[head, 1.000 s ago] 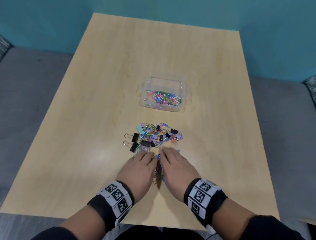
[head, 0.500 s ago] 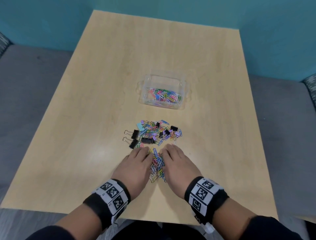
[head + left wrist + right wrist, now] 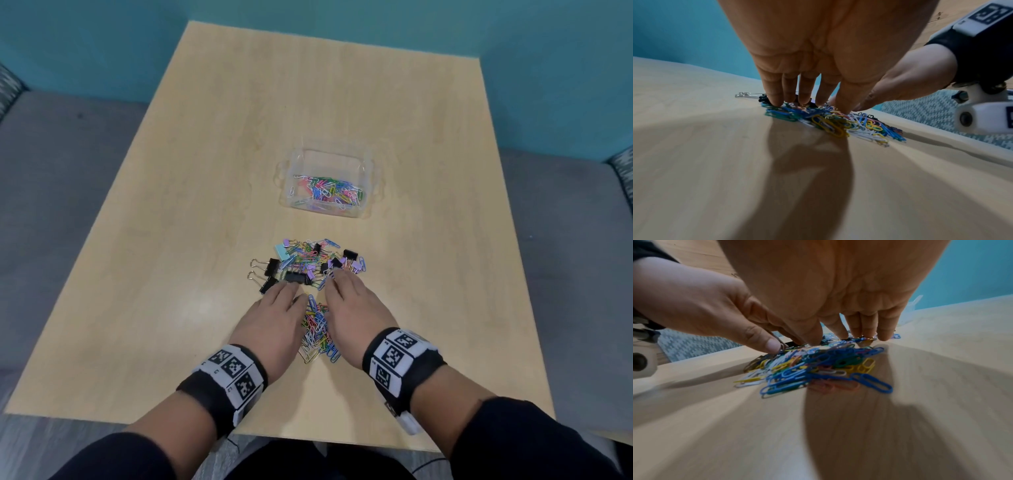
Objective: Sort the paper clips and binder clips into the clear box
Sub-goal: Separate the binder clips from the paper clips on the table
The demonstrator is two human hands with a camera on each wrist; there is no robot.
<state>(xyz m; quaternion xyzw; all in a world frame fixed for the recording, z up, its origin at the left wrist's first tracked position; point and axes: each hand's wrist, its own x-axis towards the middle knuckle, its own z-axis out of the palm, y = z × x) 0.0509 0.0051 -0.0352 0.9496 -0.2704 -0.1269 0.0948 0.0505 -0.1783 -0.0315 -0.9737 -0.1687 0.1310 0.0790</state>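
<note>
Head view, fingers: your left hand (image 3: 274,322) and right hand (image 3: 356,315) lie palm-down side by side, fingers straight and close together; neither grips anything
Left wrist view, fingers: your left fingers (image 3: 774,91) are stretched out with their tips down on the near edge of the clips; the thumb tip rests on the heap too; nothing is pinched
Right wrist view, fingers: your right fingers (image 3: 884,327) are extended, tips touching the bench just past the coloured clips; your left thumb comes in from the left and touches the same heap
Between the hands: a loose heap of paper clips (image 3: 318,329) in blue, yellow, green, white and pink lies on the bench in the gap between your two palms; it reaches back towards your wrists
Just beyond the fingertips: a mixed pile (image 3: 308,263) of paper clips and binder clips; the black binder clips (image 3: 272,267) sit mostly on its left side with wire handles pointing left; lilac ones and one pale teal one are scattered among them
Clear box (image 3: 371,192): well beyond the mixed pile, towards the far side of the bench; it holds coloured paper clips only, as far as you can see
Bench (image 3: 171,240): light wood
Surroundings: grey seating on both sides; teal wall behind
Wrists: black bands with white square-patterned markers
</note>
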